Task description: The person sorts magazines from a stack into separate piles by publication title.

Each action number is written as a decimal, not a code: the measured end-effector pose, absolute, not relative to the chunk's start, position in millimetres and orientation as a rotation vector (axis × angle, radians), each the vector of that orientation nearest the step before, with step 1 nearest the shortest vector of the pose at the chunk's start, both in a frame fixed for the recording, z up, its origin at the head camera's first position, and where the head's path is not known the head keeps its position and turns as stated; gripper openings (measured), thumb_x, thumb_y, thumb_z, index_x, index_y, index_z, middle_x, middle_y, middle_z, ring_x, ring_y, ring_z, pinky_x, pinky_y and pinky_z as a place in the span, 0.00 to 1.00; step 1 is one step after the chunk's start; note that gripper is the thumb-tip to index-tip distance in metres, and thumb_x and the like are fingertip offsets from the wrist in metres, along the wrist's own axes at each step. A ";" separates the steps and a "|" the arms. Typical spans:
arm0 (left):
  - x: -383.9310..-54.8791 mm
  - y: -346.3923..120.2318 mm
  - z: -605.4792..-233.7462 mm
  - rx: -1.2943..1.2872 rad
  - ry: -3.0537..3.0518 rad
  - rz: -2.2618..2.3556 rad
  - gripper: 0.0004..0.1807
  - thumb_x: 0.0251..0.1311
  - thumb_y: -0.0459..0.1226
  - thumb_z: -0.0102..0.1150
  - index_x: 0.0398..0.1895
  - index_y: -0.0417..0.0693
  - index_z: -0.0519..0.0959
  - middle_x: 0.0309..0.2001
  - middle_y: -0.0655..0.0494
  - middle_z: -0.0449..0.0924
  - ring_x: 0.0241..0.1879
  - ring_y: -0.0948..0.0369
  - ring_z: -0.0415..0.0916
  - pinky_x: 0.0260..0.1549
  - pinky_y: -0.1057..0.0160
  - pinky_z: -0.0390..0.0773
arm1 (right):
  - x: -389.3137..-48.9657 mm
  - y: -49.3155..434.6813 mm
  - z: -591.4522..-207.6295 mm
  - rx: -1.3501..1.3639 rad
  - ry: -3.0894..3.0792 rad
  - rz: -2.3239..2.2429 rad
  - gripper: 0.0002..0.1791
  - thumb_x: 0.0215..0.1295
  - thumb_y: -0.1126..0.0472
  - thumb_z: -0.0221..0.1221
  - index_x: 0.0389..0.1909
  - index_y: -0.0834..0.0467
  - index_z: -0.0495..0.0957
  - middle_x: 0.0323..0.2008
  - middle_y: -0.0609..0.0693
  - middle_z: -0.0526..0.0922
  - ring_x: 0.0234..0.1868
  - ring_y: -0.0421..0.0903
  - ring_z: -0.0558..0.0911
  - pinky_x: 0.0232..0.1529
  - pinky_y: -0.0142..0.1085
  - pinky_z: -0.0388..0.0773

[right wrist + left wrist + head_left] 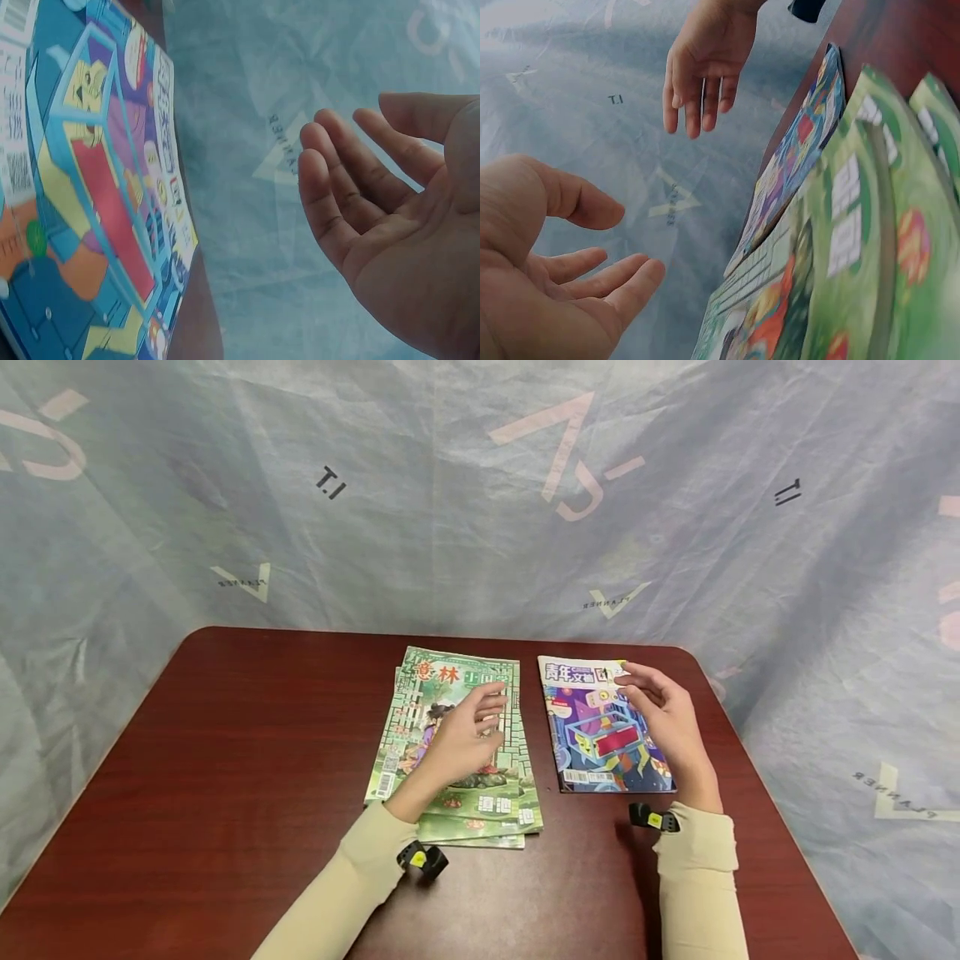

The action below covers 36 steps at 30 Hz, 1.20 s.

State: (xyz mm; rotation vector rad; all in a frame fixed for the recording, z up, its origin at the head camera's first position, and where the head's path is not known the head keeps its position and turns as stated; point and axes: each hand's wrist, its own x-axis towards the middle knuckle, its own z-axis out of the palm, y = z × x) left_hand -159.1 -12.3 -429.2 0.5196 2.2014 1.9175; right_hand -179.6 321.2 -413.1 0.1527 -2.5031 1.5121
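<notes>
My left hand [467, 739] hovers over a stack of several green magazines [397, 747], its fingers relaxed and nothing in them. The stacked magazines lie slightly fanned, their edges out of line; the top cover has orange title characters. To the right, a purple and blue magazine [592, 727] lies flat on the table. Above its right side hangs my right hand [667, 714], loosely bent and holding nothing. In the left wrist view, the left hand [570, 262] has thumb and fingers apart. The right wrist view shows the right hand [397, 202] beside the purple and blue magazine [105, 180], palm visible.
Both magazine groups rest on a dark red-brown table [247, 760], with a narrow strip of tabletop between them. A grey printed curtain [435, 527] hangs right behind the table's far edge and along both sides. Black straps with small devices sit on both wrists.
</notes>
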 end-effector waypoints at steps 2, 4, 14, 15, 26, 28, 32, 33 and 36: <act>-158.8 -21.1 -428.7 0.523 2.217 1.930 0.39 0.72 0.23 0.56 0.86 0.43 0.63 0.78 0.37 0.72 0.76 0.37 0.72 0.76 0.47 0.74 | -179.6 317.2 -411.3 0.208 -2.481 1.496 0.23 0.87 0.63 0.58 0.77 0.63 0.77 0.59 0.66 0.86 0.54 0.34 0.85 0.55 0.23 0.82; -159.2 -30.3 -428.2 0.531 2.236 1.947 0.39 0.72 0.23 0.55 0.86 0.42 0.63 0.77 0.36 0.73 0.76 0.36 0.72 0.75 0.46 0.75 | -179.7 313.2 -409.6 0.245 -2.457 1.492 0.23 0.87 0.65 0.58 0.76 0.63 0.77 0.58 0.67 0.87 0.52 0.34 0.86 0.54 0.24 0.83; -162.2 -83.1 -426.5 0.353 2.400 1.978 0.38 0.69 0.23 0.62 0.82 0.43 0.69 0.72 0.39 0.80 0.69 0.42 0.79 0.69 0.46 0.81 | -179.0 289.5 -402.6 0.333 -2.434 1.539 0.22 0.87 0.67 0.57 0.76 0.60 0.78 0.51 0.53 0.90 0.46 0.40 0.89 0.41 0.26 0.84; -161.9 -88.7 -427.1 0.343 2.417 1.972 0.37 0.70 0.24 0.62 0.82 0.44 0.70 0.71 0.40 0.80 0.69 0.42 0.80 0.69 0.45 0.81 | -178.9 287.6 -402.4 0.344 -2.436 1.541 0.22 0.87 0.67 0.56 0.76 0.60 0.78 0.50 0.48 0.90 0.45 0.39 0.88 0.40 0.26 0.83; -162.2 -123.7 -425.8 0.363 2.463 1.947 0.29 0.81 0.31 0.61 0.81 0.41 0.71 0.68 0.35 0.81 0.67 0.43 0.79 0.65 0.51 0.80 | -177.9 266.7 -403.0 0.415 -2.510 1.509 0.22 0.87 0.66 0.57 0.77 0.60 0.77 0.53 0.68 0.88 0.44 0.36 0.87 0.40 0.27 0.83; -162.7 -127.7 -424.7 0.355 2.465 1.940 0.28 0.81 0.32 0.61 0.81 0.42 0.72 0.68 0.35 0.81 0.67 0.44 0.79 0.61 0.61 0.80 | -178.5 263.0 -404.1 0.425 -2.525 1.505 0.22 0.87 0.65 0.57 0.77 0.59 0.77 0.54 0.70 0.88 0.45 0.39 0.88 0.40 0.27 0.83; -164.3 -135.3 -424.4 0.331 2.469 1.941 0.28 0.81 0.33 0.61 0.81 0.43 0.72 0.68 0.35 0.81 0.66 0.45 0.80 0.55 0.71 0.79 | -178.8 256.2 -405.7 0.430 -2.533 1.522 0.23 0.86 0.66 0.57 0.77 0.58 0.77 0.52 0.66 0.89 0.42 0.44 0.88 0.36 0.29 0.81; -164.6 -137.1 -424.1 0.328 2.473 1.942 0.28 0.81 0.33 0.61 0.81 0.43 0.72 0.68 0.35 0.81 0.65 0.45 0.80 0.55 0.71 0.79 | -179.1 254.9 -406.4 0.430 -2.531 1.534 0.23 0.86 0.66 0.57 0.77 0.58 0.77 0.52 0.65 0.89 0.41 0.44 0.88 0.34 0.29 0.81; -165.2 -142.8 -424.5 0.306 2.494 1.932 0.28 0.81 0.32 0.61 0.81 0.42 0.72 0.67 0.34 0.81 0.65 0.44 0.81 0.55 0.72 0.79 | -179.7 250.7 -408.2 0.427 -2.539 1.565 0.23 0.87 0.66 0.57 0.77 0.58 0.77 0.52 0.64 0.89 0.38 0.41 0.86 0.33 0.30 0.80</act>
